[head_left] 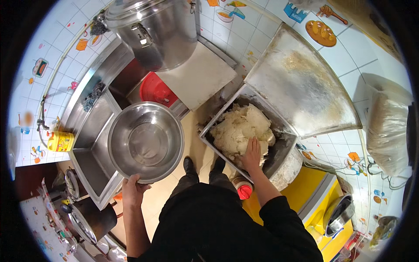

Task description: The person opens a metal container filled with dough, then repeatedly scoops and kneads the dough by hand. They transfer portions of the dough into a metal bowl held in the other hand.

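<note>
My left hand grips the near rim of a wide stainless steel basin, thumb over the edge. The basin is tilted slightly beside the sink and seems to hold only a little clear liquid or a shine at its bottom; I cannot tell which. On the right, my right hand lies flat on a large lump of rough, pale dough, fingers extended and close together. That dough sits in a deep square metal mixer tub, whose raised metal lid leans back against the tiled wall.
A steel sink with a red plastic basket is at left. Behind stands a big lidded steel pot near a pale board. A red-lidded container is by my right leg, a yellow cabinet at lower right.
</note>
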### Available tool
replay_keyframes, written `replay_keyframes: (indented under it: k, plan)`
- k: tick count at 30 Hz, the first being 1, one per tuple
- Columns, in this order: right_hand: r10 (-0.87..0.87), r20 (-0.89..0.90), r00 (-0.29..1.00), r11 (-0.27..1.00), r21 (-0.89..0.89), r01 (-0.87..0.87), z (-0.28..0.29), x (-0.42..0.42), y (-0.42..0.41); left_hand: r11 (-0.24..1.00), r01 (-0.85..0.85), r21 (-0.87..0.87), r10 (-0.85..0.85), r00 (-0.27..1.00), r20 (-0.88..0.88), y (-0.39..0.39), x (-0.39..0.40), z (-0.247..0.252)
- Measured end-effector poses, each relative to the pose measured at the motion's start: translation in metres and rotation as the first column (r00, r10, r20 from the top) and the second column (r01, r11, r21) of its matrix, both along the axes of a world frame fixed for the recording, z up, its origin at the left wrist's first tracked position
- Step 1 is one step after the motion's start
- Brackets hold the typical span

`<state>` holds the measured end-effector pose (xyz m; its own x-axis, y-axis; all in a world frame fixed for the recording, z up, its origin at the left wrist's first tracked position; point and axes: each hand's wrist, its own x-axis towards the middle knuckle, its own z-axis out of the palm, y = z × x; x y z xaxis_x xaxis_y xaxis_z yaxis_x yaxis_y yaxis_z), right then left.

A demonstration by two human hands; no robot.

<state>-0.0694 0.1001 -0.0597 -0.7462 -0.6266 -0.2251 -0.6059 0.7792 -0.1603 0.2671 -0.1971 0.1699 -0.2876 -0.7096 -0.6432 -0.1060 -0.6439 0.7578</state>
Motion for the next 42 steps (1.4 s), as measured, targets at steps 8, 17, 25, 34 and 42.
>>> replay_keyframes:
  k: [8, 17, 25, 34, 42]
  plan:
    - [0.102, -0.039, 0.994, 0.988, 0.119, -0.097, 0.02, -0.097, -0.047, 0.999, -0.035, -0.019, 0.035, 0.999, 0.026, 0.009, 0.003, 0.01]
    - [-0.02, -0.008, 1.0, 0.994, -0.11, 0.019, 0.028, -0.052, -0.043, 0.996, -0.092, -0.016, 0.093, 0.996, 0.003, 0.016, 0.005, 0.01]
    - [0.055, 0.169, 0.984, 0.97, 0.224, -0.093, 0.021, -0.007, 0.031, 0.999, -0.051, 0.003, 0.051, 0.998, -0.028, 0.008, 0.008, 0.006]
    - [-0.138, 0.115, 0.984, 0.985, 0.121, 0.124, 0.008, 0.013, 0.05, 0.999, -0.043, -0.013, 0.042, 0.997, -0.061, 0.012, 0.008, 0.006]
    - [-0.45, -0.017, 0.893, 0.884, -0.146, 0.443, 0.0, -0.033, 0.002, 0.998, -0.062, -0.025, 0.061, 0.997, -0.056, 0.013, 0.017, 0.009]
